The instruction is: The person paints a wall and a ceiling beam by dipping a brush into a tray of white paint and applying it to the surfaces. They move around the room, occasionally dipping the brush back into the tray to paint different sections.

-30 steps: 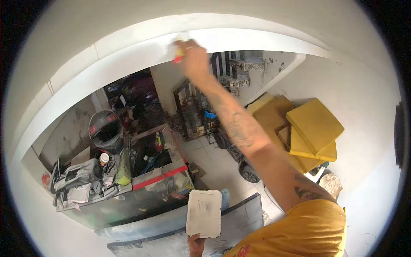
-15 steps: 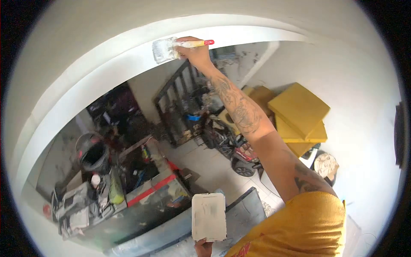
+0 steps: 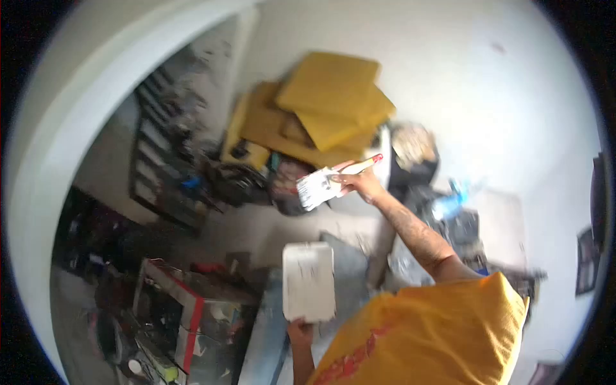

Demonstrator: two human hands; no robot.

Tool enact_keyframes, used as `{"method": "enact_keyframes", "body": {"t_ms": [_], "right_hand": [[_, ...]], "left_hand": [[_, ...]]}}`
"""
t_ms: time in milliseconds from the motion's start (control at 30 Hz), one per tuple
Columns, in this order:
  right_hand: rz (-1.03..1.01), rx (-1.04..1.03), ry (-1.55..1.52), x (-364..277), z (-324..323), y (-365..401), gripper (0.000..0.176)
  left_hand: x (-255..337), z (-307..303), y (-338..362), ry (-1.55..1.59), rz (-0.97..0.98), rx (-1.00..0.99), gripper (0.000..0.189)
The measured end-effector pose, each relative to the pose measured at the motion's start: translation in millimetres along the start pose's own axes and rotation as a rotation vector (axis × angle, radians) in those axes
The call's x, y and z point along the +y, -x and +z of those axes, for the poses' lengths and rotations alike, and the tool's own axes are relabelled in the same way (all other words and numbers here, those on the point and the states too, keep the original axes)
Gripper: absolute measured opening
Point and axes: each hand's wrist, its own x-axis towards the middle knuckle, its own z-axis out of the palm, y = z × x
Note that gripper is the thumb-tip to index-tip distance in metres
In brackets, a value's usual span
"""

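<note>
My right hand [image 3: 361, 184] grips a wide paintbrush [image 3: 316, 188] by its handle. Its bristles are coated in white paint and point to the left, while the red handle end points up and right. Lower down, my left hand [image 3: 299, 332] holds the near edge of a white rectangular paint tray [image 3: 308, 280], with grey marks on its inner face. The brush is above the tray in view and apart from it.
Yellow foam-like slabs [image 3: 333, 96] lean against the white wall beyond my right hand. A white curved arch edge [image 3: 70, 109] runs along the left. Below are a dark slatted railing [image 3: 151, 154], a red-edged cabinet [image 3: 192, 314] and a blue-grey surface [image 3: 269, 333].
My right hand has brought the brush down and away from the white arch, toward the tray. The view has swung right. My left hand keeps hold of the tray.
</note>
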Motion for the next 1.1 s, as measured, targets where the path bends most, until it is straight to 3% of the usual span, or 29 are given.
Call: {"method": "enact_keyframes", "body": {"t_ms": [133, 267, 333, 367, 567, 633, 700, 733, 867, 1033, 1100], "right_hand": [[0.19, 0.29, 0.166, -2.9, -107.6, 125.4, 0.032], [0.163, 0.739, 0.091, -18.2, -202.6, 230.1, 0.035], [0.077, 0.92, 0.001, -26.4, -222.4, 272.9, 0.032], [-0.006, 0.971, -0.018, -28.7, -195.0, 317.2, 0.033], [-0.129, 1.113, -0.107, -0.2, -172.3, 396.6, 0.032], [-0.129, 1.098, -0.162, -34.5, -187.7, 374.8, 0.029], [-0.144, 1.079, -0.169, -46.2, -177.6, 366.1, 0.022], [-0.125, 1.036, -0.16, -48.8, -176.9, 361.3, 0.033], [0.007, 0.946, -0.161, -49.1, -161.4, 328.4, 0.032], [0.18, 0.623, -0.098, -37.1, -154.5, 263.6, 0.028], [0.224, 0.476, -0.049, -39.3, -168.2, 237.5, 0.029]], "left_hand": [[-0.6, 27.4, -24.3, -0.17, -0.179, -0.14, 0.052], [-30.2, 90.0, -57.8, -0.274, -0.299, -0.338, 0.055], [-50.5, 127.1, -71.8, -0.312, -0.385, -0.414, 0.055], [-30.9, 127.0, -59.6, -0.305, -0.432, -0.448, 0.055], [-42.6, 145.2, -93.4, -0.356, -0.5, -0.455, 0.048], [-48.3, 203.7, -84.5, -0.422, -0.495, -0.41, 0.047], [-57.0, 205.5, -83.9, -0.45, -0.497, -0.453, 0.045], [-60.7, 206.9, -81.1, -0.469, -0.513, -0.45, 0.045], [-51.6, 204.4, -61.1, -0.478, -0.496, -0.442, 0.046], [-56.4, 197.6, -57.6, -0.46, -0.464, -0.26, 0.045], [-74.1, 212.1, -52.2, -0.42, -0.516, -0.291, 0.048]]}}
